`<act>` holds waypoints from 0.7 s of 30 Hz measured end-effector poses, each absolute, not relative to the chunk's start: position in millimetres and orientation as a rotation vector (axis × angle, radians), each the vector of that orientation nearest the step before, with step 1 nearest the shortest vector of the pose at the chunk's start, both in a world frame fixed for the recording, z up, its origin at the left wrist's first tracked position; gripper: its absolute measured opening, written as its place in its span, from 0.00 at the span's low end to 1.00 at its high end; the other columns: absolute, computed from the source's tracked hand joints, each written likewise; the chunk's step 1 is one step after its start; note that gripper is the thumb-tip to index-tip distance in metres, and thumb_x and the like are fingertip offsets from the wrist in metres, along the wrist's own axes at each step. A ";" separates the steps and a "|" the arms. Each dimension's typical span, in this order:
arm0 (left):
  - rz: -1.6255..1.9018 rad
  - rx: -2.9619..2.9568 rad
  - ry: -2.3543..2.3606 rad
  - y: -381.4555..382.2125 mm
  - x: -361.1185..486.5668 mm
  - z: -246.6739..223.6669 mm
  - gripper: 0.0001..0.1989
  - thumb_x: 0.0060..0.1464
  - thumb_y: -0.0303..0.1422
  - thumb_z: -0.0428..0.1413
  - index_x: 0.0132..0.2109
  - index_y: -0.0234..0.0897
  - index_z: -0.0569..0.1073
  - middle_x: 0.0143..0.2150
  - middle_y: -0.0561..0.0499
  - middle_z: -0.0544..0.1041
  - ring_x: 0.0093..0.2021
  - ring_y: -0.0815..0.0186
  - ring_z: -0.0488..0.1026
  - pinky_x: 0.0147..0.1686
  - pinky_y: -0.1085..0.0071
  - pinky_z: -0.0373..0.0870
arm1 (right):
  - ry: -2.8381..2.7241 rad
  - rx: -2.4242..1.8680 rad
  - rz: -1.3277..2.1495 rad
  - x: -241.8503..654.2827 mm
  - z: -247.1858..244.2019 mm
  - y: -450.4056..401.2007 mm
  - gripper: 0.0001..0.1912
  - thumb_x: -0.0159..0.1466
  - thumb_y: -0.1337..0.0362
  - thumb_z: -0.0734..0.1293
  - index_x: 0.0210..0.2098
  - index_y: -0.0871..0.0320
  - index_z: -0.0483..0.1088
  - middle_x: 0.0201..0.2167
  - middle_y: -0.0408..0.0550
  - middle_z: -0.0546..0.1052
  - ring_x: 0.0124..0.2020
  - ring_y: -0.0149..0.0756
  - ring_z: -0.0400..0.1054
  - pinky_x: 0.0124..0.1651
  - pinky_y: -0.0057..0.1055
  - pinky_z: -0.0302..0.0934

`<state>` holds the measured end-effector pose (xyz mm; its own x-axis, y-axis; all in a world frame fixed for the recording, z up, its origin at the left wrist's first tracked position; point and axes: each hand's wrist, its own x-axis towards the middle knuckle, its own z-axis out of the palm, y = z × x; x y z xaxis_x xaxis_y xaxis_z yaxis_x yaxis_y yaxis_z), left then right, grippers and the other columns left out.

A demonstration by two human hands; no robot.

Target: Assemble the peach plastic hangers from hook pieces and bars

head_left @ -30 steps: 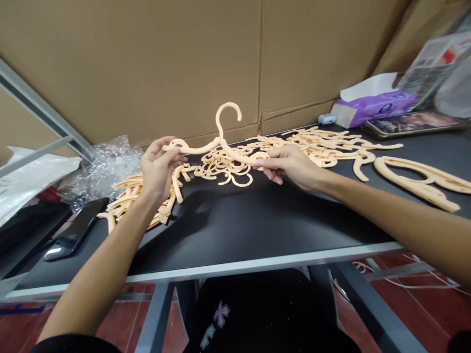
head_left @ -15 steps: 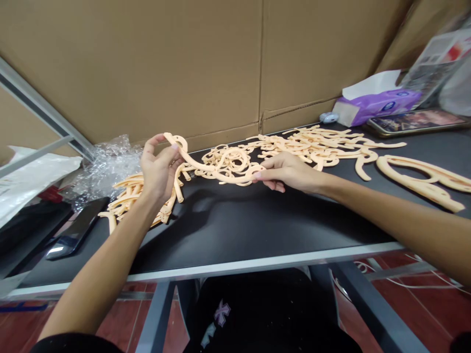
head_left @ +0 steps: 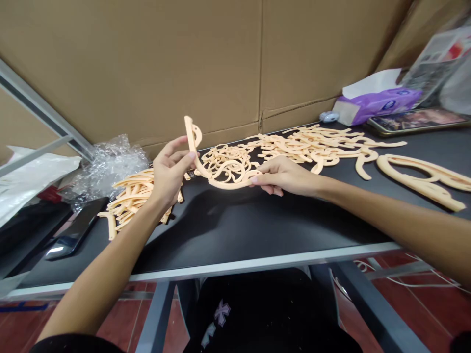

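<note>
My left hand (head_left: 172,164) pinches the upper arm of a jointed beige plastic piece (head_left: 228,185), which looks like part of a folding clothes hanger. That arm stands nearly upright, with a small loop on its side. The other arm curves low to the right, where my right hand (head_left: 275,176) grips its looped end between thumb and fingers. The two arms meet at a bend between my hands, just above the black table (head_left: 235,225). Behind the piece lies a heap of beige rings and hooks (head_left: 228,159), partly covered by it.
Beige curved arms lie piled at left (head_left: 134,193) and back right (head_left: 305,144). Larger looped pieces (head_left: 415,179) rest at far right. Around them are a phone (head_left: 419,121), purple tissue pack (head_left: 382,105), dark device (head_left: 79,228) and clear plastic wrap (head_left: 114,159).
My left hand has moved right, and the held piece's left arm has swung from slanting to nearly upright, so the bend is sharper. My right hand has barely moved.
</note>
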<state>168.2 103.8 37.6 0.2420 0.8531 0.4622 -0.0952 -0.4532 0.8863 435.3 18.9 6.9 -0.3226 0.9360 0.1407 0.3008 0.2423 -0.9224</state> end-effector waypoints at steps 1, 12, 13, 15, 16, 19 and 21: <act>1.334 1.641 0.703 102.2 169.7 36.6 0.21 0.47 0.34 0.70 0.50 0.42 0.78 0.35 0.52 0.81 0.32 0.68 0.76 0.36 0.71 0.76 | -1.773 -1.139 1.079 435.2 6.7 18.9 0.19 0.62 0.53 0.71 0.23 0.61 0.72 0.15 0.41 0.71 0.14 0.23 0.61 0.19 0.25 0.51; 1.216 1.793 0.678 92.8 174.2 28.9 0.19 0.51 0.38 0.70 0.49 0.37 0.82 0.38 0.49 0.83 0.38 0.65 0.79 0.42 0.69 0.78 | -1.786 -1.137 1.076 434.6 8.3 18.1 0.18 0.63 0.57 0.71 0.21 0.59 0.70 0.16 0.41 0.71 0.14 0.23 0.60 0.19 0.25 0.50; 1.215 1.803 0.692 92.3 174.4 28.9 0.19 0.50 0.39 0.70 0.48 0.37 0.82 0.40 0.48 0.83 0.39 0.64 0.79 0.43 0.68 0.78 | -1.793 -1.134 1.075 434.6 8.1 18.3 0.18 0.64 0.57 0.71 0.21 0.59 0.70 0.16 0.41 0.71 0.14 0.23 0.60 0.19 0.25 0.50; 1.212 1.819 0.721 91.4 174.9 29.1 0.19 0.49 0.40 0.71 0.47 0.36 0.83 0.41 0.47 0.83 0.42 0.63 0.80 0.46 0.68 0.77 | -1.799 -1.133 1.076 434.7 7.6 18.8 0.19 0.64 0.56 0.71 0.20 0.59 0.70 0.16 0.41 0.70 0.14 0.23 0.60 0.19 0.25 0.51; 1.212 1.823 0.730 91.0 175.1 29.3 0.19 0.49 0.40 0.71 0.47 0.36 0.83 0.41 0.47 0.83 0.42 0.63 0.80 0.46 0.68 0.77 | -1.798 -1.135 1.078 434.7 7.3 19.0 0.19 0.64 0.56 0.71 0.20 0.59 0.70 0.16 0.41 0.71 0.15 0.23 0.60 0.19 0.25 0.51; 1.218 1.828 0.735 90.6 175.2 29.3 0.19 0.49 0.40 0.71 0.46 0.37 0.83 0.39 0.48 0.83 0.40 0.64 0.80 0.45 0.69 0.77 | -1.783 -1.137 1.068 434.8 6.9 19.4 0.19 0.63 0.55 0.71 0.21 0.59 0.70 0.16 0.41 0.70 0.15 0.23 0.61 0.19 0.25 0.51; 1.219 1.832 0.728 90.5 175.3 29.0 0.18 0.49 0.39 0.71 0.46 0.37 0.83 0.36 0.49 0.83 0.38 0.65 0.79 0.42 0.70 0.76 | -1.779 -1.139 1.061 434.7 7.4 19.3 0.19 0.63 0.55 0.71 0.21 0.59 0.70 0.16 0.41 0.70 0.15 0.23 0.60 0.19 0.25 0.51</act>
<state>175.3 90.5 29.0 0.3699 0.8030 0.4673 0.0315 -0.5136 0.8575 434.7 19.3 7.4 -0.3151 0.9358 0.1578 0.3061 0.2576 -0.9165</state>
